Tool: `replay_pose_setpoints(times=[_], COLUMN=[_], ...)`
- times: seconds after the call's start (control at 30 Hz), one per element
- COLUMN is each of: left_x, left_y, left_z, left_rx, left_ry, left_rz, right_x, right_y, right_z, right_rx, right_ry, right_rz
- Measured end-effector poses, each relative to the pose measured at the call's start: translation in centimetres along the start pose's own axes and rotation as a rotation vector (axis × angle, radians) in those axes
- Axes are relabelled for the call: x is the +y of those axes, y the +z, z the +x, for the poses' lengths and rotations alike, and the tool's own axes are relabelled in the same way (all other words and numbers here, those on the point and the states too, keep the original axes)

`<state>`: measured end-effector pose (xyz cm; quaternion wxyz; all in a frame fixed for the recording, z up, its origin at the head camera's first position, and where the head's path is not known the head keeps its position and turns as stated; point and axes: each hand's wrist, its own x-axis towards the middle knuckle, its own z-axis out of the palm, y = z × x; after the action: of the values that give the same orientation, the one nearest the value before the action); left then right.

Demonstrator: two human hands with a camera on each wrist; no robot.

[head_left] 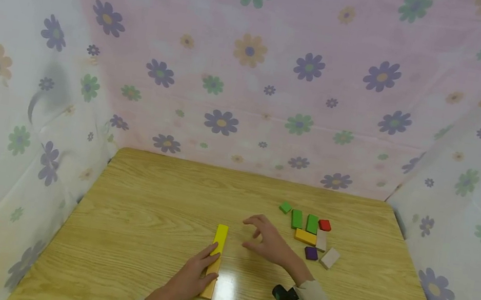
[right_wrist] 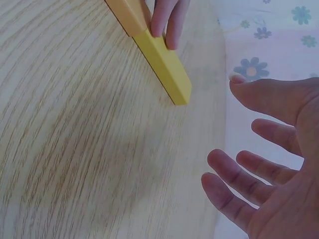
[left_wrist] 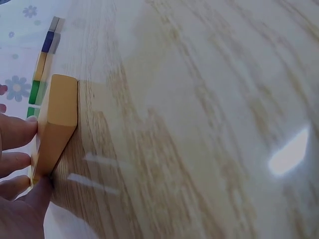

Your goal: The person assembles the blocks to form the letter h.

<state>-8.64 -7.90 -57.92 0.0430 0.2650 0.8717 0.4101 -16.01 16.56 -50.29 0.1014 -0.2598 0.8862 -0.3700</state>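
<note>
A yellow block [head_left: 220, 234] and an orange block [head_left: 207, 291] lie end to end in a line on the wooden table. My left hand [head_left: 190, 276] holds the orange block, thumb on its right side, with fingers reaching across to the yellow one. The left wrist view shows the orange block's end face [left_wrist: 64, 102] close up, flat on the tabletop. To the right, my right hand [head_left: 272, 244] hovers apart from the blocks, its fingers spread, loosely bent and holding nothing. The right wrist view shows the yellow block [right_wrist: 164, 68] touching the orange one [right_wrist: 130, 15].
Right of my right hand lies a loose group: green blocks [head_left: 296, 219], a red block [head_left: 324, 225], an orange block [head_left: 305, 236], a purple block [head_left: 311, 253] and pale wooden blocks [head_left: 329, 258]. Flowered cloth [head_left: 260, 142] walls the table at the back and sides.
</note>
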Motion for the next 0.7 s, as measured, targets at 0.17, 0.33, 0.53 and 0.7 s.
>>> replay_pose_setpoints(times=[0.17, 0.33, 0.53, 0.7], left_x=[0.2, 0.2, 0.2, 0.3], left_y=[0.0, 0.0, 0.0, 0.0], left_z=[0.0, 0.0, -0.1, -0.1], left_rx=[0.018, 0.024, 0.017, 0.005], left_ry=[0.008, 0.027, 0.019, 0.000], left_rz=[-0.012, -0.023, -0.041, -0.059], right_x=[0.6, 1.2, 1.5, 1.6], right_y=[-0.5, -0.9, -1.6, -2.2], right_z=[-0.5, -1.0, -1.5, -1.9], right_rx=[0.021, 0.029, 0.038, 0.043], right_ry=[0.001, 0.003, -0.007, -0.009], right_rz=[-0.007, 0.004, 0.011, -0.001])
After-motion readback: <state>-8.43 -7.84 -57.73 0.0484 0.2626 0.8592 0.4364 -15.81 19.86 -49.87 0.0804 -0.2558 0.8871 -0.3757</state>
